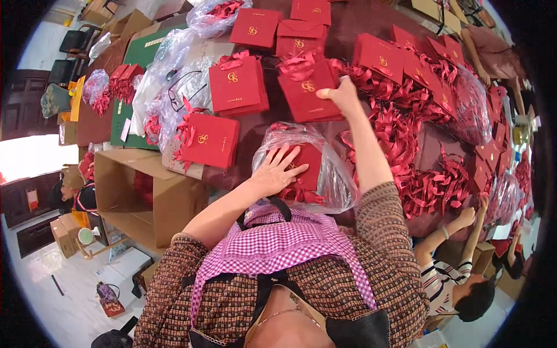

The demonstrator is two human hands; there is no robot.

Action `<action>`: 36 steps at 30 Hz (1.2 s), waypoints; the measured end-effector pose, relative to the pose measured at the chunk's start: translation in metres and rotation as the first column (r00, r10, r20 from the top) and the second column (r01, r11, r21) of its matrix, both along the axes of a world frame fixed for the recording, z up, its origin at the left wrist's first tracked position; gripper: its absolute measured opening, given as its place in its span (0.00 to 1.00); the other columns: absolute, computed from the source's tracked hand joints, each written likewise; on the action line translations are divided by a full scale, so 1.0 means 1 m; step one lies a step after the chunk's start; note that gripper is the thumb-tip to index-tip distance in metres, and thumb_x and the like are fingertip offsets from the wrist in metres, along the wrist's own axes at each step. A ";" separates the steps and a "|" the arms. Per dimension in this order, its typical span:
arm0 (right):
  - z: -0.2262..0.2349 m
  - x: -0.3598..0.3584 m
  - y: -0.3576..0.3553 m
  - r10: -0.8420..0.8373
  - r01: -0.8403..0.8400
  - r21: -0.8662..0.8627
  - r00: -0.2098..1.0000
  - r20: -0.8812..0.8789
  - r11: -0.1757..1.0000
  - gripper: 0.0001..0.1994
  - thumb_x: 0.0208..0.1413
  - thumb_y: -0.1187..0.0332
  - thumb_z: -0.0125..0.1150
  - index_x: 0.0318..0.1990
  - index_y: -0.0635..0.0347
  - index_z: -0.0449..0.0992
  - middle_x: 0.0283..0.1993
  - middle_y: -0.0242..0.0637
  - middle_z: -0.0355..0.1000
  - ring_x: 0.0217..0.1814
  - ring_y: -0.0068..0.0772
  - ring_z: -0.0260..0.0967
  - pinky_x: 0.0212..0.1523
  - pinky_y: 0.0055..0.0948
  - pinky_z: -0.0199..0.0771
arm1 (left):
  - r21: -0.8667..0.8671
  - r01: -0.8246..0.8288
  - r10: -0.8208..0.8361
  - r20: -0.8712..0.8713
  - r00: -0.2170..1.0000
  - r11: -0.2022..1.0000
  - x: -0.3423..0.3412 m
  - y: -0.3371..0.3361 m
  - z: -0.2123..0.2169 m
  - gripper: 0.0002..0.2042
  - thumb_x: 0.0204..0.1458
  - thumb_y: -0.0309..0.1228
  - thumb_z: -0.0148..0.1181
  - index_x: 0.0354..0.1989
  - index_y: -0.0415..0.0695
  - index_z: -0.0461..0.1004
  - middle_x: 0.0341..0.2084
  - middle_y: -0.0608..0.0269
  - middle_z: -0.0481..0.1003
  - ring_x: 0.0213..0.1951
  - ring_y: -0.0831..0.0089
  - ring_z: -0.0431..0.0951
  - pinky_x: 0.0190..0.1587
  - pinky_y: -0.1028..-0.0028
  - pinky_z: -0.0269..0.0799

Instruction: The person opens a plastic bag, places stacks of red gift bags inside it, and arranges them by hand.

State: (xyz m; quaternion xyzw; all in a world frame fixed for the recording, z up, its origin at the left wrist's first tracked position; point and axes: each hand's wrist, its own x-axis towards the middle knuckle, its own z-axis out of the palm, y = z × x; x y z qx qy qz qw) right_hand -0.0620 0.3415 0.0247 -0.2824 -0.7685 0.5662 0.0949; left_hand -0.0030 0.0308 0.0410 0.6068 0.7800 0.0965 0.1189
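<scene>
My left hand (pixel 275 170) lies flat, fingers spread, on a red envelope with a gold mark (pixel 306 164) that sits in a clear plastic bag (pixel 332 174) at the table's near edge. My right hand (pixel 342 95) reaches farther out and grips the right edge of a stack of red envelopes (pixel 304 93) with a red ribbon on top. More stacks of red envelopes (pixel 237 86) stand to the left of it, and one more stack (pixel 209 139) lies nearer the left edge.
Loose red ribbons (pixel 418 145) cover the table's right side. Clear bags of ribbons (pixel 174 87) lie at the left. An open cardboard box (pixel 145 191) stands by the table's left edge. Another person's hand (pixel 467 217) reaches in at the right.
</scene>
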 end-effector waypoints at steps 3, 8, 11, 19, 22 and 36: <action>0.088 0.025 -0.004 0.121 -0.196 0.450 0.974 0.191 0.872 0.33 0.34 0.67 0.74 0.47 0.73 0.62 0.42 0.60 0.72 0.47 0.57 0.71 0.48 0.41 0.71 | 0.019 -0.025 0.025 0.015 1.000 0.999 0.000 -0.006 -0.004 0.27 0.52 0.44 0.56 0.63 0.64 0.61 0.67 0.52 0.48 0.67 0.49 0.46 0.67 0.49 0.37; 0.053 0.064 -0.008 0.166 -0.418 0.777 0.907 0.387 0.470 0.24 0.37 0.70 0.65 0.43 0.66 0.62 0.42 0.55 0.68 0.46 0.56 0.68 0.46 0.46 0.73 | 0.034 -0.007 0.007 0.025 1.000 0.999 -0.001 -0.003 -0.003 0.27 0.53 0.43 0.54 0.64 0.64 0.59 0.69 0.53 0.44 0.68 0.49 0.44 0.67 0.50 0.36; 0.045 0.071 -0.014 0.170 -0.425 0.771 0.903 0.394 0.474 0.26 0.37 0.71 0.63 0.47 0.66 0.62 0.41 0.52 0.69 0.44 0.54 0.69 0.43 0.43 0.75 | 0.047 -0.009 0.007 0.027 1.000 0.999 -0.003 -0.004 -0.005 0.26 0.54 0.43 0.53 0.64 0.64 0.60 0.68 0.53 0.45 0.68 0.49 0.45 0.67 0.50 0.36; 0.062 0.070 -0.028 0.088 -0.563 0.666 0.792 0.604 0.490 0.34 0.40 0.65 0.67 0.55 0.68 0.60 0.46 0.52 0.71 0.45 0.53 0.73 0.43 0.43 0.76 | 0.026 -0.004 0.004 0.008 1.000 1.000 0.000 -0.006 -0.004 0.26 0.55 0.43 0.51 0.64 0.64 0.59 0.68 0.52 0.45 0.68 0.48 0.43 0.68 0.49 0.35; 0.061 0.068 -0.028 0.108 -0.565 0.645 0.789 0.604 0.515 0.35 0.41 0.65 0.65 0.57 0.69 0.58 0.42 0.52 0.73 0.43 0.51 0.74 0.42 0.44 0.77 | 0.063 -0.001 0.001 -0.005 1.000 0.998 0.000 -0.008 -0.007 0.26 0.55 0.44 0.50 0.64 0.64 0.58 0.69 0.52 0.44 0.69 0.48 0.42 0.68 0.49 0.34; 0.107 0.091 0.009 0.043 -0.024 0.053 0.921 -0.388 0.998 0.24 0.41 0.82 0.67 0.50 0.65 0.70 0.42 0.35 0.75 0.44 0.32 0.73 0.46 0.28 0.74 | 0.121 -0.019 0.023 -0.031 0.999 0.992 -0.002 -0.013 -0.012 0.26 0.52 0.43 0.55 0.62 0.63 0.62 0.67 0.51 0.49 0.67 0.48 0.48 0.67 0.49 0.37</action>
